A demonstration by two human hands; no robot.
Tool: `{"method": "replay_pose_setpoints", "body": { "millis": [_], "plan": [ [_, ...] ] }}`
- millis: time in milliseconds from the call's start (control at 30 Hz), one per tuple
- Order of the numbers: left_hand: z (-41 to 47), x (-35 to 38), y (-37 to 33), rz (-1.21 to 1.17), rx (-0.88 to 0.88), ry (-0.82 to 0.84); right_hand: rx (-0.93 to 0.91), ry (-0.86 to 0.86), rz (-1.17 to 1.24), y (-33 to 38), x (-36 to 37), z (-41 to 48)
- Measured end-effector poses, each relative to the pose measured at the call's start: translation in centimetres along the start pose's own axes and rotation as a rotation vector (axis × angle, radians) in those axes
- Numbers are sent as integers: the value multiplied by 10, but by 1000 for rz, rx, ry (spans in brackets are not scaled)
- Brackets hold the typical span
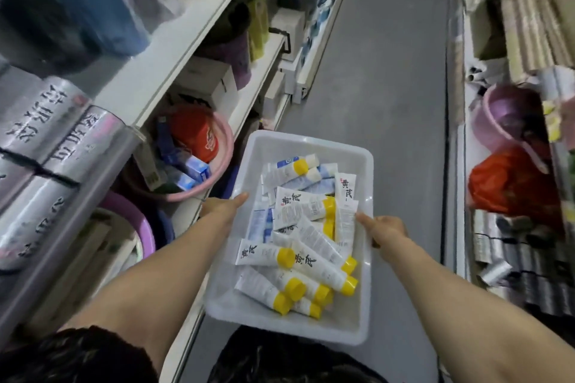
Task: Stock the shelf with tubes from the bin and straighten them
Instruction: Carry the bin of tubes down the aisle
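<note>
While each hand (225, 207) (384, 232) grips 1 bin (311, 141), roughly 15 tubes (306, 207) fill it.

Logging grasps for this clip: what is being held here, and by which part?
The white bin of tubes, gripped at its long side rims: left hand on the left rim, right hand on the right.

Aisle floor (389, 87) open btwn shelves (199, 25).

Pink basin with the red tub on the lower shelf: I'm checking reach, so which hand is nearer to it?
Left. The left hand grips the bin's left rim, just below-right of the pink basin. The right hand holds the opposite rim, across the tubes.
</note>
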State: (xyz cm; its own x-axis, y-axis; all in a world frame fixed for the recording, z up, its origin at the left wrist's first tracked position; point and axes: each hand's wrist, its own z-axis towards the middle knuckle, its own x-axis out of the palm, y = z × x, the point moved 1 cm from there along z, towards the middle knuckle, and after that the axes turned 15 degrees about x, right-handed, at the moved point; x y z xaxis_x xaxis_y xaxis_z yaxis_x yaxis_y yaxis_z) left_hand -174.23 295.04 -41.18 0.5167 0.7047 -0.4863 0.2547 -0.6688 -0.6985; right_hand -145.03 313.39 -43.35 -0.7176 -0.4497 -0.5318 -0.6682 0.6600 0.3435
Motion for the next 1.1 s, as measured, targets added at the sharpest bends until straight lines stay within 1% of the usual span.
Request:
{"method": "replay_pose_setpoints", "body": {
  "millis": [133,233,267,367,433,533,700,933,1100],
  "plan": [
    [57,17,-26,57,25,36,70,-13,21,33,30,35],
    [97,31,-40,62,-4,133,121,-12,40,55,52,58],
    [109,36,-43,59,-8,138,130,-13,42,61,59,65],
    [129,47,-57,165,-47,115,161,-21,57,75,78,82],
    [146,54,-61,165,-72,94,175,-20,80,82,87,93],
    [168,60,-58,177,-56,107,186,-29,68,87,98,108],
    [185,68,-58,236,-76,96,216,-26,70,92,108,126],
    [195,80,-61,458,-38,92,230,-42,42,95,114,142],
    [192,86,-59,608,60,46,246,-43,44,89,122,151]
  ]
}}
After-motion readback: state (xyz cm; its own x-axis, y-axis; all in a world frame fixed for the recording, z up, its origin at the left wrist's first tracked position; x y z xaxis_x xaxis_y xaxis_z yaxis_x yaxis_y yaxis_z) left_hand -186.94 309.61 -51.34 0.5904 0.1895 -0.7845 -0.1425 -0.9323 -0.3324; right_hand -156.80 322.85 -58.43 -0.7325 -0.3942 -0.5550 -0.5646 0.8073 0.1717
